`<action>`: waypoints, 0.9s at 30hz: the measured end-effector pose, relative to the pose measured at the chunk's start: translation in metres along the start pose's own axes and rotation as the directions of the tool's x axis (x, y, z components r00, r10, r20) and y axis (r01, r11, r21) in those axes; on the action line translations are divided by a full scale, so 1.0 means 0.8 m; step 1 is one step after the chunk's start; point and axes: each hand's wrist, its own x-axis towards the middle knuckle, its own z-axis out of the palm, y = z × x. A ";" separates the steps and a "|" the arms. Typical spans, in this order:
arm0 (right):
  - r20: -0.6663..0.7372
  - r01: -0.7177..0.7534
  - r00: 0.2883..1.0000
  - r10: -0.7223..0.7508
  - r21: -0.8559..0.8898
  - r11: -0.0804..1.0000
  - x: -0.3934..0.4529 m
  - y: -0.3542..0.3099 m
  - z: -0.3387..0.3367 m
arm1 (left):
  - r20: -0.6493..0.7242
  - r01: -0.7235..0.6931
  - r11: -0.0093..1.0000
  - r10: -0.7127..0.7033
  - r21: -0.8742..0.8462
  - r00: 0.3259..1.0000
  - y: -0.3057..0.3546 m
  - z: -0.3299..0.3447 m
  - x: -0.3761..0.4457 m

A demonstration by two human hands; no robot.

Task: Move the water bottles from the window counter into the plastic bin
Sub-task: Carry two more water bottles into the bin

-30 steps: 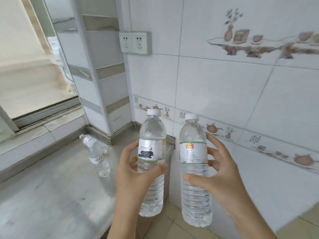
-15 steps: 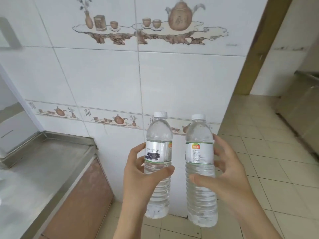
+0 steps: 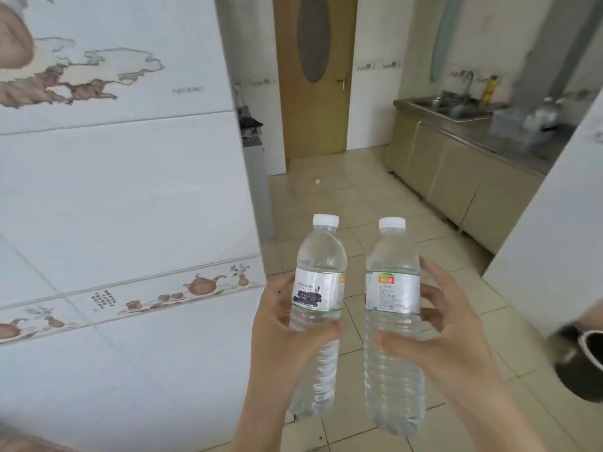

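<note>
Now carrying | your left hand (image 3: 284,340) clamps the clear black-labelled plastic water bottle (image 3: 318,308) | right hand (image 3: 447,340) clamps the green-labelled one (image 3: 393,321) | upright, apart, so neither knocks | bin unseen

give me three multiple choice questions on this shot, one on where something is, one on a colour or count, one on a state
1. Where is the wooden door?
A. at the far end of the tiled floor, ahead
B. beside the left wrist
C. above the sink

2. What colour are the two bottle caps?
A. blue
B. white
C. red

3. How are the bottles being carried?
A. lying flat on a counter
B. both in one hand
C. upright, one in each hand

Answers:
1 A: the door stands beyond the floor tiles, straight ahead.
2 B: the cap of the left bottle and that of the right bottle are both white.
3 C: the left hand grips one and the right hand the other, caps up.
</note>
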 end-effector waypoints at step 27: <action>-0.437 -0.045 0.899 0.031 -0.022 0.999 0.421 0.071 -0.215 | 0.422 -0.036 0.999 0.016 0.039 0.906 0.021 0.408 0.398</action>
